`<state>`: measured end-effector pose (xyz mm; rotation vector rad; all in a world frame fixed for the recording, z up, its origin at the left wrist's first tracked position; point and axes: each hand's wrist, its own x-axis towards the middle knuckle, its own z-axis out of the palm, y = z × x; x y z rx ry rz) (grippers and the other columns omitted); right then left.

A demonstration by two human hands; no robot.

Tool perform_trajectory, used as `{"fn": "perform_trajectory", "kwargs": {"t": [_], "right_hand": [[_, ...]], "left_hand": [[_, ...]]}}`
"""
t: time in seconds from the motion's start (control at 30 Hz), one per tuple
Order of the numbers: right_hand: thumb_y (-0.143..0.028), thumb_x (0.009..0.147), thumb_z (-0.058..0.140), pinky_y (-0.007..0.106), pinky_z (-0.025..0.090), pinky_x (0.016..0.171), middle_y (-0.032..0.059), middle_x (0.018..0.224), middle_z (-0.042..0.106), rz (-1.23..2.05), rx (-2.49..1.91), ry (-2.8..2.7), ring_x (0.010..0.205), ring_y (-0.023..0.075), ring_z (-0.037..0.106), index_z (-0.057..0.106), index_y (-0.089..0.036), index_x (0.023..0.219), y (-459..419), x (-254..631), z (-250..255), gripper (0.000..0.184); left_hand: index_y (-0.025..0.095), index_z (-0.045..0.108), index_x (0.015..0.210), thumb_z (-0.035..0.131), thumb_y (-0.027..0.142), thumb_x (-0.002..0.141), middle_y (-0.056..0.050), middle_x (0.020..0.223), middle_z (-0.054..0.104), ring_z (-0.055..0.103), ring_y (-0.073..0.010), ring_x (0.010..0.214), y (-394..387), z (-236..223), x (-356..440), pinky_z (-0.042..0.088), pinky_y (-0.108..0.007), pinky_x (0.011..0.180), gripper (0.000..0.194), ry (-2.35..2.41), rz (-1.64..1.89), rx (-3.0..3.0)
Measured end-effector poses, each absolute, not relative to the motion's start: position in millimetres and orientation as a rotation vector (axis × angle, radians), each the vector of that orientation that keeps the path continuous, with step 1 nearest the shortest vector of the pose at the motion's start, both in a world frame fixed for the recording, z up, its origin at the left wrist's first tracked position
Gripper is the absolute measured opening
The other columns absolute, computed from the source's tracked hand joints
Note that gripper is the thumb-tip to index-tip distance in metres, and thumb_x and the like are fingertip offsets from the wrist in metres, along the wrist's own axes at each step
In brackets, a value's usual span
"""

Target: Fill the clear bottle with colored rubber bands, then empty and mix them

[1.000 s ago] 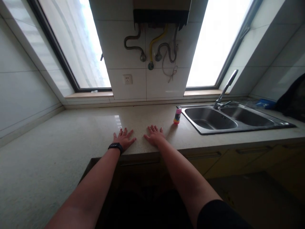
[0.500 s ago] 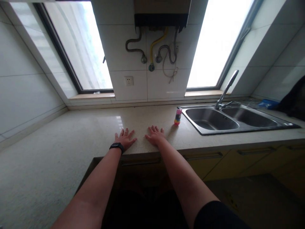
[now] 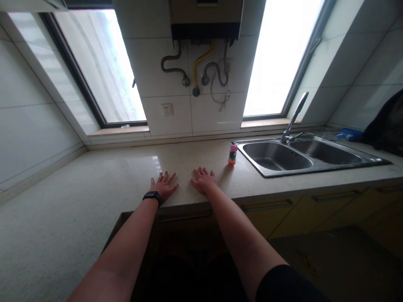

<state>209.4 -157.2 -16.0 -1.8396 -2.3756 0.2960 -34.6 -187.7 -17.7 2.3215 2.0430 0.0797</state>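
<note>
My left hand (image 3: 163,187) lies flat on the pale speckled countertop (image 3: 126,176), fingers spread, with a black watch (image 3: 153,196) on its wrist. To its right, my right hand (image 3: 204,180) also rests palm down near the counter's front edge, fingers apart. Neither hand holds anything. A small pink bottle (image 3: 232,154) with a dark label and a yellow band near its base stands upright beyond my right hand, apart from it and close to the sink's left rim.
A steel double sink (image 3: 262,171) with a tall faucet (image 3: 294,119) is set into the counter at right. Past it lie a blue packet (image 3: 350,134) and a dark bundle (image 3: 385,126). A water heater (image 3: 206,31) with pipes hangs on the tiled wall between two windows.
The camera view has tilted up slightly and shifted a little to the right. Both hands and the bottle keep their places on the counter.
</note>
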Motion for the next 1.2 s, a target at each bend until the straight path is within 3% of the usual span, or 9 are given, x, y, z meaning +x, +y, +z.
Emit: {"fn": "perform_trajectory", "kwargs": {"t": [0.43,1.2], "right_hand": [[-0.066,0.091,0.024,0.061,-0.009,0.111,0.0066,0.164,0.007,0.285,-1.815,-2.382,0.149,0.0318,0.003,0.017,-0.031,0.155,-131,205,-13,0.073],[-0.066,0.09,0.024,0.064,-0.004,0.111,0.0079,0.163,0.01,0.214,-1.816,-2.374,0.148,0.0336,0.008,0.021,-0.032,0.154,-35,184,-18,0.072]], "left_hand": [[0.039,0.014,0.154,0.02,0.068,0.092,-0.006,0.163,0.007,0.005,-0.0332,0.149,-159,-17,-37,0.007,-0.064,0.113,0.068,1.883,0.037,2.437],[0.04,0.017,0.153,0.02,0.071,0.091,-0.005,0.163,0.01,0.008,-0.0326,0.149,-57,-26,-38,0.007,-0.066,0.112,0.069,1.801,0.171,2.46]]}}
